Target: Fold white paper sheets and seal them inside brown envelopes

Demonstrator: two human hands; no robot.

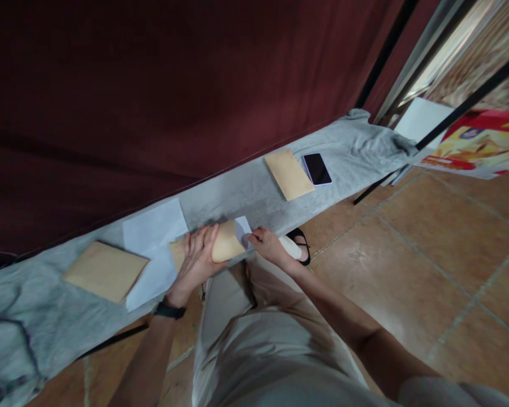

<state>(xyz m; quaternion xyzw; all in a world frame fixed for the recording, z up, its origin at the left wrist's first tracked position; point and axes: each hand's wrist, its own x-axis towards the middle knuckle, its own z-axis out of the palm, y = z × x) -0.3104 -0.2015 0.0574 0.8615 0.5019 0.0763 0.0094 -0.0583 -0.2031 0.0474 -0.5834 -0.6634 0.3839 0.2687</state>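
A tan paper envelope [227, 242] lies bowed near the front edge of the narrow cloth-covered board, close to my body. My left hand [198, 255] is on the envelope's left part, its fingers over the top and its thumb along the near edge, gripping it. From the right end of the envelope sticks a piece of white paper [241, 226]. My right hand [268, 244] pinches this paper at its right edge between thumb and fingers. Under and left of my left hand, white sheets [152, 232] lie on the cloth, beside another tan envelope [106, 270].
Farther right on the grey cloth [224, 189] lie a third tan envelope [289, 174] and a phone [317, 169]. A dark red curtain [173, 90] hangs behind the board. Black metal bars [470, 102] and a red and yellow box [483, 144] stand at the right.
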